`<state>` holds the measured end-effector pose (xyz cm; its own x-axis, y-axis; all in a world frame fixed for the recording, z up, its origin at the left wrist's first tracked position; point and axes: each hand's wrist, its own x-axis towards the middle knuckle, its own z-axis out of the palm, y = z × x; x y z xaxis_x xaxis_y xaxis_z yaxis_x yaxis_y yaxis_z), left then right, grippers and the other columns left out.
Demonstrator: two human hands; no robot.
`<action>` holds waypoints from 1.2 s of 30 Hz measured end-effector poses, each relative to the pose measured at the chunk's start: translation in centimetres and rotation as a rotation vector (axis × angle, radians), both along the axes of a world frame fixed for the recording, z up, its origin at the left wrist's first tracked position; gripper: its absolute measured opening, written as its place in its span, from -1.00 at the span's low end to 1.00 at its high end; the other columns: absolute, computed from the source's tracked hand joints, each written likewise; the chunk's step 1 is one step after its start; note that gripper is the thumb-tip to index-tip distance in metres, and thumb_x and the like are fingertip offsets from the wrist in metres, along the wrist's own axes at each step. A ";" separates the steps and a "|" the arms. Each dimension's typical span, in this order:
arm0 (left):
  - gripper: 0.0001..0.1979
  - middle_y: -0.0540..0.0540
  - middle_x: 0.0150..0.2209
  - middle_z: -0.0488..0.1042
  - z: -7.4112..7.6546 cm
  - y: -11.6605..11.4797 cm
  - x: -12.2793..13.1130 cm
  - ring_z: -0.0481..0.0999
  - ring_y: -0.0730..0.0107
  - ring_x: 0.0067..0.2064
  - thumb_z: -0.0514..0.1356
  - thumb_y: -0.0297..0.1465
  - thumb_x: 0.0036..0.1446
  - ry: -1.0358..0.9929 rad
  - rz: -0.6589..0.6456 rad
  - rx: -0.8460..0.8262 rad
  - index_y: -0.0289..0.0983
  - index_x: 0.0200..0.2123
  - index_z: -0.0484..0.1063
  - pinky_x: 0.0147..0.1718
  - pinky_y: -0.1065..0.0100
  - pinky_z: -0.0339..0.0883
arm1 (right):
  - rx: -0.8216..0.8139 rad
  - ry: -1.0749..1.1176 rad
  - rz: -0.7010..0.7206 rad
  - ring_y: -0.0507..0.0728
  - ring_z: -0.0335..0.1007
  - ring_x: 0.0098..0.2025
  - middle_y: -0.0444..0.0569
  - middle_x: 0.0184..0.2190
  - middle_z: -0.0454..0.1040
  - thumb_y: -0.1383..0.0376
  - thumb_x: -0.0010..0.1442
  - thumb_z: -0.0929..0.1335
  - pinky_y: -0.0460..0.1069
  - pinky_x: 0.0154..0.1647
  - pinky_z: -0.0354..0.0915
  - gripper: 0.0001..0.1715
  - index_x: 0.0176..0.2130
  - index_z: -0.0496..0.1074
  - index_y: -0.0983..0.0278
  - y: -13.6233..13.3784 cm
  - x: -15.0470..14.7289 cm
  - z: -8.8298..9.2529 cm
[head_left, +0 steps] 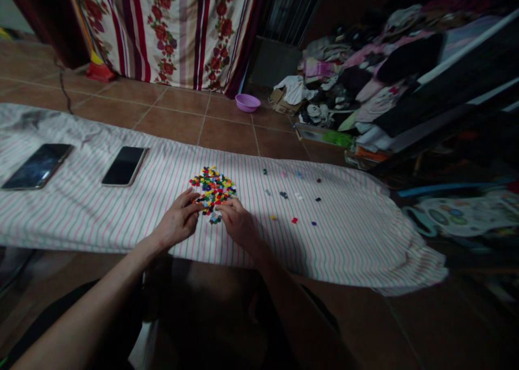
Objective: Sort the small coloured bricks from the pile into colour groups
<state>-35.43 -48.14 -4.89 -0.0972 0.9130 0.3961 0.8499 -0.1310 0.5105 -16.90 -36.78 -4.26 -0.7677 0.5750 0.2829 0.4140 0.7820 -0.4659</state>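
Head view: a long surface under a striped cloth [357,240], running L to R. Its far edge drops to tiled floor [178,116] w/ a purple basin [248,103]; near edge is by the person's legs, and both forearms cross it. A stretch of cloth lies btwn the pile and the phone [125,166], w/ a tablet [38,166] farther L. More cloth runs R, past the small groups, to the draped end.

The pile of tiny multicolor pieces [214,183] sits btwn and just beyond the hands, closer to the far edge. L hand [176,218] has bent fingers touching its L side; can't tell if they grip any. R hand [239,224] is at its near R side, thumb & fingertips close tog.; can't tell if a piece is btwn them. R of that hand, small groups [294,220], mostly one color each, lie in 3 rough rows, well apart from the pile.
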 end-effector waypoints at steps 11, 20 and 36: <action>-0.69 -0.21 0.12 0.34 -0.1 0.2 0.1 0.14 0.08 0.30 -0.02 -0.41 0.21 0.016 0.012 0.010 -0.26 -0.10 0.47 0.20 -0.01 0.24 | 0.001 -0.102 0.001 0.03 0.39 -0.22 -0.04 -0.15 0.38 0.33 0.30 0.25 -0.10 -0.20 0.34 -0.65 0.00 0.49 0.11 -0.2 -1.1 -0.5; -0.70 -0.20 0.13 0.33 0.0 0.1 0.1 0.16 0.10 0.29 -0.02 -0.40 0.23 -0.016 0.032 0.004 -0.26 -0.10 0.46 0.20 0.00 0.24 | 0.011 -0.075 -0.007 0.03 0.40 -0.19 -0.03 -0.17 0.39 0.34 0.30 0.24 -0.11 -0.15 0.33 -0.66 -0.02 0.50 0.14 -0.1 -1.2 -0.5; -0.68 -0.20 0.12 0.34 -0.1 0.7 0.3 0.17 0.12 0.29 -0.04 -0.45 0.23 0.023 0.055 0.014 -0.25 -0.10 0.48 0.20 0.02 0.24 | 0.079 -0.032 -0.027 0.03 0.36 -0.22 -0.04 -0.21 0.38 0.30 0.31 0.26 -0.12 -0.24 0.27 -0.73 -0.11 0.53 0.16 -0.1 -2.7 -1.1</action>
